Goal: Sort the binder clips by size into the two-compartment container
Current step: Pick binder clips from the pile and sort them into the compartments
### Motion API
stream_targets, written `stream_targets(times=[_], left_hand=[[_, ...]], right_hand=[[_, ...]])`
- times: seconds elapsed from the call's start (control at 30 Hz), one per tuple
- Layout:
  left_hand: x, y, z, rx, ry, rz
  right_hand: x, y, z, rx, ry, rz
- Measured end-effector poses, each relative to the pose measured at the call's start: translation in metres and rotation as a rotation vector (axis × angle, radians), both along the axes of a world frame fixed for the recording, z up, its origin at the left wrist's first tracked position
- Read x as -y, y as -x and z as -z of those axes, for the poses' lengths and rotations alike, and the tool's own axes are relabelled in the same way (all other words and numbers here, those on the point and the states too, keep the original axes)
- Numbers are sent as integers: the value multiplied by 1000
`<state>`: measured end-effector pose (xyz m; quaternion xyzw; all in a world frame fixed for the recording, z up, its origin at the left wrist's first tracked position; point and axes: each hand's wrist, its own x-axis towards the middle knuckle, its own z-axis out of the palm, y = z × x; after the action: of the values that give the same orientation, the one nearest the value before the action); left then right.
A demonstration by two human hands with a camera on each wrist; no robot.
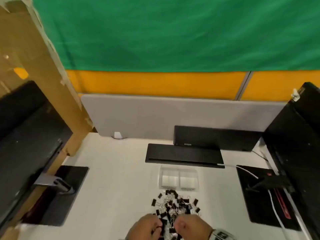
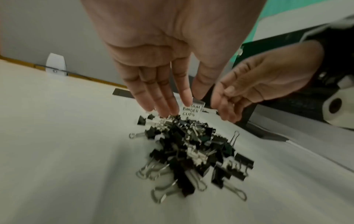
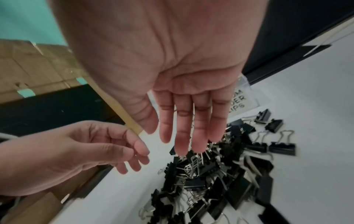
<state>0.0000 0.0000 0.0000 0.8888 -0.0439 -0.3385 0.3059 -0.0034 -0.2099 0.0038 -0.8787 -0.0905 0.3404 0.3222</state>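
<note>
A heap of black binder clips [image 1: 174, 205] with silver handles, in mixed sizes, lies on the white desk [image 1: 112, 187]. Just beyond it stands a clear two-compartment container [image 1: 178, 178]; both compartments look empty, and one front label [image 2: 191, 111] reads medium binder clips. My left hand [image 1: 150, 224] hovers over the near left of the heap, fingers [image 2: 164, 106] pointing down at the clips and holding nothing. My right hand [image 1: 188, 224] hangs beside it over the near right, fingers [image 3: 187, 141] just above the clips [image 3: 210, 174], also holding nothing.
A flat black bar [image 1: 184, 155] lies behind the container. Black monitor bases sit at the left [image 1: 64, 193] and right [image 1: 265, 193], with a white cable [image 1: 277, 215] over the right one. A grey divider [image 1: 173, 115] closes the back; cardboard [image 1: 34, 84] stands left.
</note>
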Motion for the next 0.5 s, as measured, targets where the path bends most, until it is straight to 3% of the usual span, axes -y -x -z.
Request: stream_targets(times=[0.1, 0.3, 0.5], left_hand=[[5, -14, 5, 179, -13, 56], [6, -6, 37, 186, -63, 107], [1, -10, 46, 212, -10, 57]], right_hand=[[-22, -29, 5, 26, 51, 37], [-45, -43, 22, 65, 205, 7], [-23, -42, 30, 117, 217, 140]])
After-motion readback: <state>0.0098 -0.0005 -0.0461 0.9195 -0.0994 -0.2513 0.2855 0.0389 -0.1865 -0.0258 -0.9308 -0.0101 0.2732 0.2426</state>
